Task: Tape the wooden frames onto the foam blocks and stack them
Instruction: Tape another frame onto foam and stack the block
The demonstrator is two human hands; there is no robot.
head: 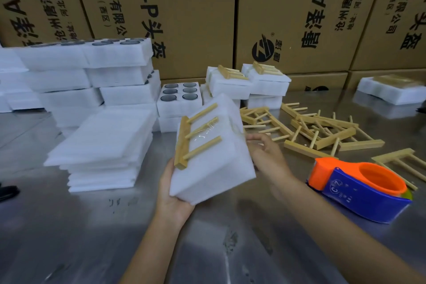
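Note:
I hold a white foam block (221, 164) tilted above the metal table. A wooden frame (196, 138) with three pegs lies on its top face under clear tape. My left hand (171, 194) grips the block from below at its near left corner. My right hand (265, 152) presses against its right side. Behind it, two stacks of foam blocks with taped frames (249, 83) stand by the cartons. A pile of loose wooden frames (318, 129) lies to the right. An orange and blue tape dispenser (359, 184) rests on the table at my right.
Stacks of foam blocks (92, 76) with round holes and flat foam sheets (103, 152) fill the left. A foam block with glass cups (179, 94) sits in the middle. Large cartons (288, 18) wall the back. Another taped block (391, 90) lies far right.

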